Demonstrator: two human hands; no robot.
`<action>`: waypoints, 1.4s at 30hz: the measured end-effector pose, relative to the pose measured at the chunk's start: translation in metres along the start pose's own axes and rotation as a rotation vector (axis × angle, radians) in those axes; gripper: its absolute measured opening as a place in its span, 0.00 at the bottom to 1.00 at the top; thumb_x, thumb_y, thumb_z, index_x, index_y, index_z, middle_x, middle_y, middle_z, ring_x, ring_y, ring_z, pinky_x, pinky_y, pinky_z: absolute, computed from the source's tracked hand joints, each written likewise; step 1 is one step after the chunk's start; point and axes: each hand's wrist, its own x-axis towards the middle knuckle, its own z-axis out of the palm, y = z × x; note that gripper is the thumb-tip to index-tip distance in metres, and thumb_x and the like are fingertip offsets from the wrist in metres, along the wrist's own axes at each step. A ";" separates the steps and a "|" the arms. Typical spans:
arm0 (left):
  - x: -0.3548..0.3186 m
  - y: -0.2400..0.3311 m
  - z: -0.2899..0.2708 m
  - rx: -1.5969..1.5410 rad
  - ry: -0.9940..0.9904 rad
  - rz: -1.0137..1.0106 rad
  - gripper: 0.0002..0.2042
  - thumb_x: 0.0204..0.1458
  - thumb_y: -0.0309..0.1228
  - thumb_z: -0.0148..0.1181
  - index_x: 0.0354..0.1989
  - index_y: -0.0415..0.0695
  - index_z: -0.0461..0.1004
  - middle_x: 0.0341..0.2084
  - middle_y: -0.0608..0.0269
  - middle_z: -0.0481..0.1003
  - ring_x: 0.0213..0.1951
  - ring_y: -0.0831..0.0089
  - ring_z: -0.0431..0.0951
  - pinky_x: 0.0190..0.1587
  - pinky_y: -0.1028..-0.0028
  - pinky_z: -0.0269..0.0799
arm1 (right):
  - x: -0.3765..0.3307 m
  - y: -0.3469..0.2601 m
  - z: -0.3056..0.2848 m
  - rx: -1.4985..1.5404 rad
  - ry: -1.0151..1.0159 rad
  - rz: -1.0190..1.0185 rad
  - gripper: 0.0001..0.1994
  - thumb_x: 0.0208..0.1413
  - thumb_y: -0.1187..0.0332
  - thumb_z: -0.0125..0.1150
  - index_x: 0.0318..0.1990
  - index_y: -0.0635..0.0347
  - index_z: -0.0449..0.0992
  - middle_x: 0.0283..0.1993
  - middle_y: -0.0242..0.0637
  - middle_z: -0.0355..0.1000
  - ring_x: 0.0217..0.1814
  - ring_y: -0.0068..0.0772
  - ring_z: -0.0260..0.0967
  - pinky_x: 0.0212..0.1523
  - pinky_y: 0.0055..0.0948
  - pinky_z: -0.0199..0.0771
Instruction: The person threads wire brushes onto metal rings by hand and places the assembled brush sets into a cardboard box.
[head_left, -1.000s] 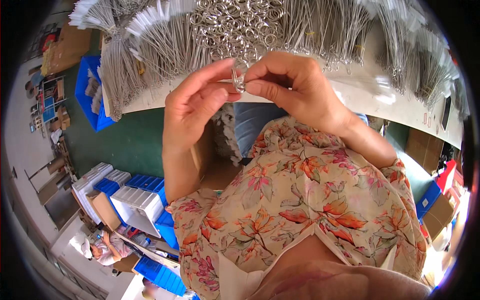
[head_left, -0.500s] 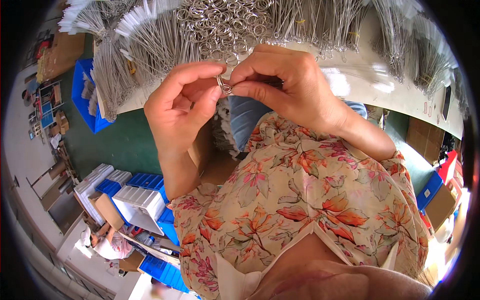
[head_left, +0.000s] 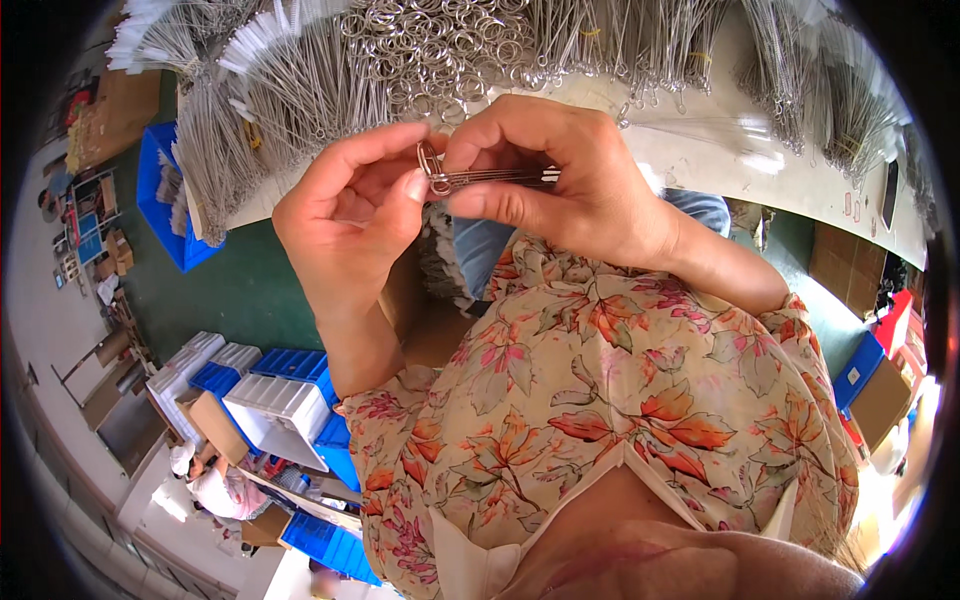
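Metal ring [head_left: 423,158] is pinched by the left hand [head_left: 345,210], a few thin wires [head_left: 490,177] touching it are gripped by the right hand [head_left: 570,180], all held right near the big ring pile [head_left: 430,45].

A cream floral shirt [head_left: 610,400] tops what look like blue jeans [head_left: 480,252].

The metal ring [head_left: 428,165] has been caught between the thumb and forefinger of the left hand [head_left: 350,212]; a second ago, that thumb was held clear of it. The thumb and forefinger of the right hand [head_left: 575,180], earlier pinched at the ring, have been drawn slightly back and parted, so that a length of thin wires [head_left: 497,177] is now exposed between them.
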 end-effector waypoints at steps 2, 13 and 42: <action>0.001 0.002 0.000 -0.018 -0.022 -0.019 0.15 0.45 0.13 0.55 0.44 0.29 0.69 0.36 0.50 0.75 0.36 0.73 0.76 0.41 0.78 0.72 | 0.000 0.005 0.002 0.018 0.024 -0.010 0.05 0.49 0.72 0.60 0.33 0.62 0.73 0.28 0.37 0.70 0.29 0.29 0.69 0.30 0.27 0.68; -0.006 0.002 0.003 0.141 -0.017 -0.053 0.14 0.44 0.14 0.57 0.41 0.31 0.72 0.33 0.58 0.75 0.33 0.76 0.76 0.38 0.79 0.73 | 0.000 0.002 -0.004 0.148 -0.192 0.273 0.08 0.58 0.66 0.53 0.38 0.61 0.67 0.32 0.26 0.62 0.31 0.14 0.58 0.27 0.14 0.63; -0.005 -0.024 0.016 -0.042 0.163 -0.092 0.13 0.47 0.16 0.55 0.42 0.30 0.71 0.33 0.56 0.75 0.33 0.76 0.76 0.36 0.81 0.72 | -0.003 0.029 0.006 -0.565 0.206 -0.325 0.07 0.45 0.74 0.61 0.33 0.60 0.73 0.30 0.38 0.68 0.29 0.40 0.69 0.29 0.31 0.72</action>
